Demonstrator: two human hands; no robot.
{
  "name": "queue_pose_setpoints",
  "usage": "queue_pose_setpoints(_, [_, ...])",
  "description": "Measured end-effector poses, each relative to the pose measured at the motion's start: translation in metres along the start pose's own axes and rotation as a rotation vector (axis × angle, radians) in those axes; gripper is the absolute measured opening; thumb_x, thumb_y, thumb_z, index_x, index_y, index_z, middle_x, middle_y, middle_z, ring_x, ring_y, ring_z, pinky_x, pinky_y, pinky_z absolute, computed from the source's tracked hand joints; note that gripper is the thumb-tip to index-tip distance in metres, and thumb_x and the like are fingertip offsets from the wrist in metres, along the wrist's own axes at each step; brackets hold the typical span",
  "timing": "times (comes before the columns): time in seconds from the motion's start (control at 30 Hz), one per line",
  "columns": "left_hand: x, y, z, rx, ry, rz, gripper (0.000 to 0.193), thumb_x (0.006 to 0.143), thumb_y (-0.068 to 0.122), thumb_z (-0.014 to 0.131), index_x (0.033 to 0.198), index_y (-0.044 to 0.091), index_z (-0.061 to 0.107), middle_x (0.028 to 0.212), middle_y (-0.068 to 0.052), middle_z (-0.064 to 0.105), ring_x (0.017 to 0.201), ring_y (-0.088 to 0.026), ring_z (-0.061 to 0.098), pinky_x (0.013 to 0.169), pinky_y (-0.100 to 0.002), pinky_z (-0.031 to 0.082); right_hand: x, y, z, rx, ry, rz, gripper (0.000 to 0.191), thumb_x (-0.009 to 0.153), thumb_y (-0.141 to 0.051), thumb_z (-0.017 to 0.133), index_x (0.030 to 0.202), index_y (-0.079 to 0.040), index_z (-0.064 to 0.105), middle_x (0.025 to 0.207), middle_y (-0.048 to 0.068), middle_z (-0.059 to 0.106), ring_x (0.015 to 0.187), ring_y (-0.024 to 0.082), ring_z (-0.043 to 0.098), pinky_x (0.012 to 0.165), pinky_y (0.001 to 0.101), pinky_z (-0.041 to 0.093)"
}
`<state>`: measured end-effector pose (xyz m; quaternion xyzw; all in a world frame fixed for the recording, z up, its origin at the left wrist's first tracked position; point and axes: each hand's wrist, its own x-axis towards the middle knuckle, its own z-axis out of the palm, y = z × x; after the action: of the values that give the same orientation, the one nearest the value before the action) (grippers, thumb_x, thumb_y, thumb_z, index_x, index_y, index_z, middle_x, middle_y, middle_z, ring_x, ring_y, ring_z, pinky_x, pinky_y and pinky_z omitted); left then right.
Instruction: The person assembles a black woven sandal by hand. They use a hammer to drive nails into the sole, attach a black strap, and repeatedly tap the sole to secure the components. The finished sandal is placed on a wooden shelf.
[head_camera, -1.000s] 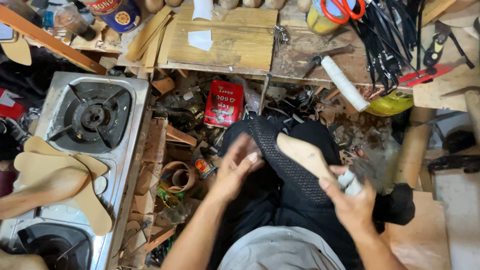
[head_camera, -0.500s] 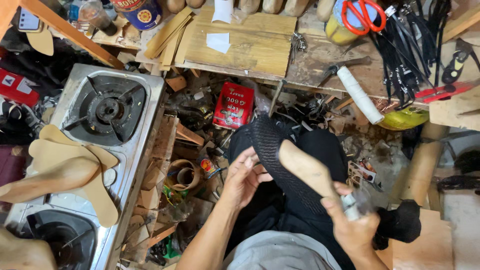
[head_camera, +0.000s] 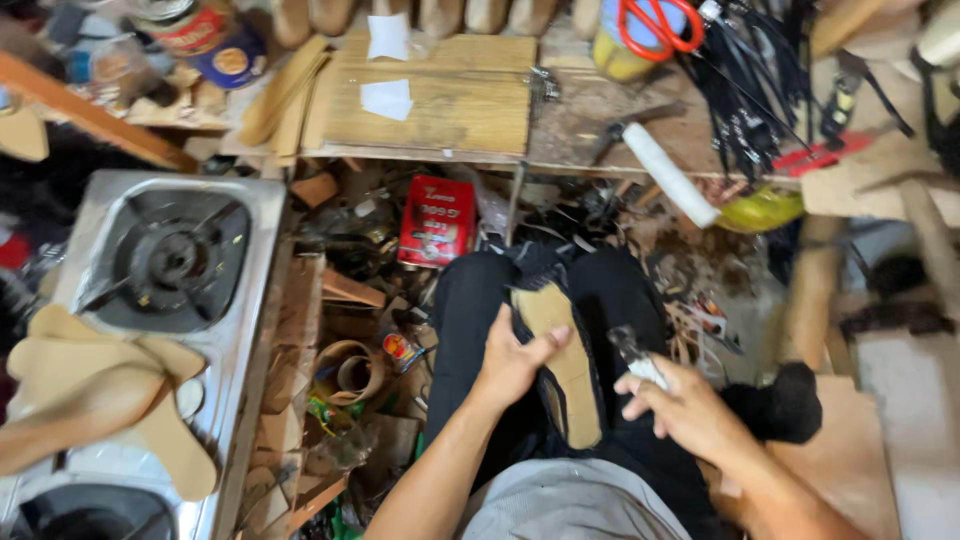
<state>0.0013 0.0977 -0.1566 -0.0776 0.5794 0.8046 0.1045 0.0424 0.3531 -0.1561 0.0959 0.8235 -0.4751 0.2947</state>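
- Clutter fills the whole floor around my knees: scraps, a red box (head_camera: 437, 220), a tape roll (head_camera: 352, 372), and a gas stove (head_camera: 172, 262) off to my left with tan insoles (head_camera: 95, 385) draped over its edge.
- My left hand (head_camera: 512, 362) is closed around a shoe (head_camera: 562, 370) resting sole-up on my lap, thumb across the tan sole, fingers wrapped under the dark upper.
- My right hand (head_camera: 685, 410) is curled shut on a small tool (head_camera: 632, 352); its tip is blurred, so I cannot tell if it is a blade or a brush. It sits just beside the shoe's edge, not touching it.
- Risk as I judge it: the tool points toward my left thumb, so a slip along the sole's rim could catch that thumb.
- With only my lap as support, the shoe could roll if my left grip loosens, sending the tool into my trouser leg.
- Those insoles on the stove could scorch if a burner is lit; I see no flame.
- Anything dropped here would vanish among the scraps.
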Motion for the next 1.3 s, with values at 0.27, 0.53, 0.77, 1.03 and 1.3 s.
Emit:
queue_pose_setpoints(0.27, [-0.004, 0.013, 0.031, 0.516, -0.296, 0.186, 0.083, 0.077, 0.012, 0.084, 0.146, 0.0, 0.039, 0.121, -0.015, 0.071, 0.115, -0.025, 0.07, 0.1, -0.035, 0.052, -0.014, -0.068, -0.045, -0.412, -0.28, -0.174, 0.021, 0.091, -0.021, 0.06, 0.104, -0.009, 0.07, 0.087, 0.003, 0.077, 0.08, 0.012, 0.071, 0.071, 0.0285, 0.055])
queue_pose_setpoints(0.53, [0.001, 0.006, 0.015, 0.443, -0.348, 0.185, 0.075, 0.077, 0.011, 0.084, 0.141, 0.0, 0.047, 0.119, -0.012, 0.07, 0.114, -0.023, 0.068, 0.1, -0.034, 0.052, -0.008, -0.094, -0.034, -0.406, -0.25, 0.133, 0.02, 0.098, -0.026, 0.059, 0.101, -0.007, 0.064, 0.074, 0.013, 0.069, 0.065, 0.029, 0.068, 0.061, 0.0394, 0.055])
queue_pose_setpoints(0.77, [0.045, -0.023, -0.057, -0.131, -0.327, -0.088, 0.06, 0.076, 0.006, 0.081, 0.131, 0.001, 0.056, 0.112, -0.007, 0.069, 0.104, -0.019, 0.066, 0.097, -0.035, 0.053, 0.029, -0.09, -0.003, -0.452, 0.08, -0.683, 0.032, 0.089, -0.016, 0.071, 0.115, 0.001, 0.068, 0.079, 0.009, 0.071, 0.063, 0.013, 0.068, 0.055, 0.0332, 0.054])
queue_pose_setpoints(1.03, [0.07, -0.037, -0.063, -0.176, -0.283, -0.118, 0.065, 0.074, 0.004, 0.078, 0.135, 0.003, 0.054, 0.115, -0.005, 0.067, 0.108, -0.018, 0.065, 0.101, -0.033, 0.05, 0.098, -0.204, -0.032, 0.026, 0.609, -0.885, 0.013, 0.109, -0.013, 0.059, 0.111, 0.0, 0.06, 0.081, 0.006, 0.066, 0.065, 0.012, 0.063, 0.058, 0.0263, 0.051])
queue_pose_setpoints(1.3, [0.065, -0.023, -0.072, -0.18, -0.273, -0.104, 0.067, 0.074, 0.003, 0.076, 0.138, 0.005, 0.054, 0.117, -0.004, 0.067, 0.111, -0.018, 0.063, 0.103, -0.033, 0.048, 0.199, -0.295, -0.042, -0.922, 0.661, -0.729, 0.049, 0.09, -0.01, 0.06, 0.138, 0.001, 0.058, 0.108, 0.023, 0.068, 0.088, 0.043, 0.067, 0.077, 0.054, 0.053])
